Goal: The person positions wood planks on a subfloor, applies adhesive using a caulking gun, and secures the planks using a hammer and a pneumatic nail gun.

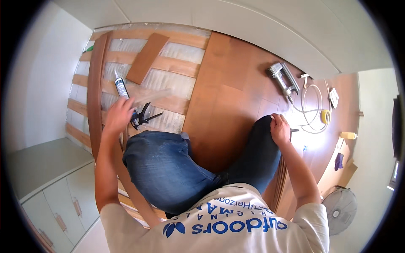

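My left hand (120,114) is closed on one end of a pale, thin strip (154,98), which is smeared by motion and looks see-through. Right beside that hand lies a caulking gun (143,117) with black handles, and a white and blue sealant tube (121,87) with a pointed nozzle rises beyond my fingers. A loose reddish-brown floorboard (147,58) rests across the battens farther off. My right hand (279,128) is curled at my right knee; a small whitish bit shows at its fingertips, too small to name.
Laid brown flooring (223,71) meets pale wooden battens (175,65) over a whitish sheet. A long board (98,84) lies along the left. At right are a nail gun (283,80), its coiled hose (310,90), yellow tape (325,117) and a fan (339,211). A cabinet (63,202) stands lower left.
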Tool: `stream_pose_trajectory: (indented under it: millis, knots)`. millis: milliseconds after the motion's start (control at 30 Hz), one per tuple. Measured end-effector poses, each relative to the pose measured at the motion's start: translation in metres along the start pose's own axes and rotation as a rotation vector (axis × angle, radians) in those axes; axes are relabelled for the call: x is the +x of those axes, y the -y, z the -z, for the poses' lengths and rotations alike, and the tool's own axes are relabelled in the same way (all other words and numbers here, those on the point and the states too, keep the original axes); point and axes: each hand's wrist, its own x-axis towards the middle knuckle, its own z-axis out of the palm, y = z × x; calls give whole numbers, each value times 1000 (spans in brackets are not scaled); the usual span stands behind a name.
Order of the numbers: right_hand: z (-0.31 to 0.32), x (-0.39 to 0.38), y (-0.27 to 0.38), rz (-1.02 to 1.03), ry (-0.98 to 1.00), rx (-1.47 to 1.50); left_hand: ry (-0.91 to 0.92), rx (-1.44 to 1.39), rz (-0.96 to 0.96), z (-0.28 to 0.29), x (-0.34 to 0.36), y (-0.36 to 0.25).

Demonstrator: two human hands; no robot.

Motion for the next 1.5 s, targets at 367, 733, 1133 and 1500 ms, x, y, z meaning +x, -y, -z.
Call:
stream_pose_trajectory:
  millis: [367, 733, 1133, 1500]
  knots:
    - [-19, 17, 8, 100, 140, -140, 64, -91, -526, -106, 158, -191]
    - [-20, 24, -10, -57, 100, 40, 108, -189, -389, -198, 211, -222]
    - [-40, 53, -20, -59, 226, 26, -135, -406, 330, -225, 151, -187]
    - [-43, 55, -28, -61, 264, 1, -205, -678, 400, -259, 157, -171]
